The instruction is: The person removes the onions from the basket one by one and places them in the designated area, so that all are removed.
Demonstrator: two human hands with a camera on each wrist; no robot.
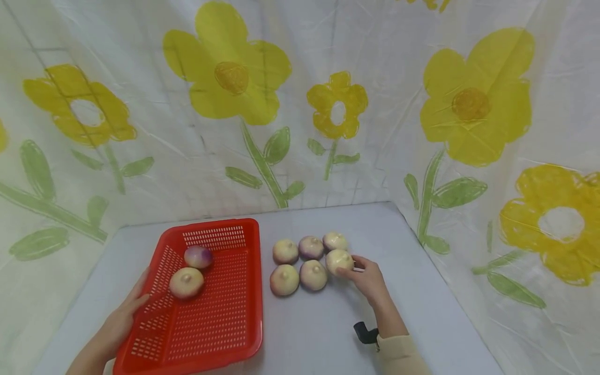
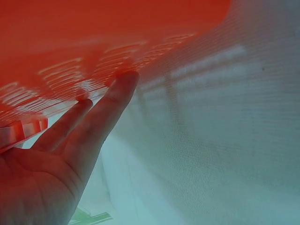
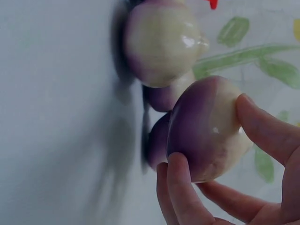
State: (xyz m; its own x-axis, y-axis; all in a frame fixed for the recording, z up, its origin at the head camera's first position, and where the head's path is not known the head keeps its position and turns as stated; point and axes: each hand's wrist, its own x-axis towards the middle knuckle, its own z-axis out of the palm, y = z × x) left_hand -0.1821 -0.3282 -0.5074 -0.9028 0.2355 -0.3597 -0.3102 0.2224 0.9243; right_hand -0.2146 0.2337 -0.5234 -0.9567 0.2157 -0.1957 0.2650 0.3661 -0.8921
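My right hand [image 1: 367, 278] pinches a purple-and-cream turnip [image 3: 206, 129] between thumb and fingers, at the right end of a group of turnips. In the right wrist view its purple side stands off from the table, with a shadow below. Several other turnips [image 1: 285, 280] sit in two rows beside it, nubs upward. My left hand [image 1: 119, 317] holds the left side of a red plastic basket [image 1: 259, 312], thumb at the rim. In the left wrist view its fingers [image 2: 124, 89] reach along the basket's outer slotted wall. Two turnips [image 1: 186, 283] lie in the basket's left part.
A pale cloth-covered table [image 1: 319, 333] carries everything. Behind and beside it hangs a white curtain [image 1: 375, 156] with yellow flowers. A black angled piece [image 1: 365, 333] shows beside the right wrist.
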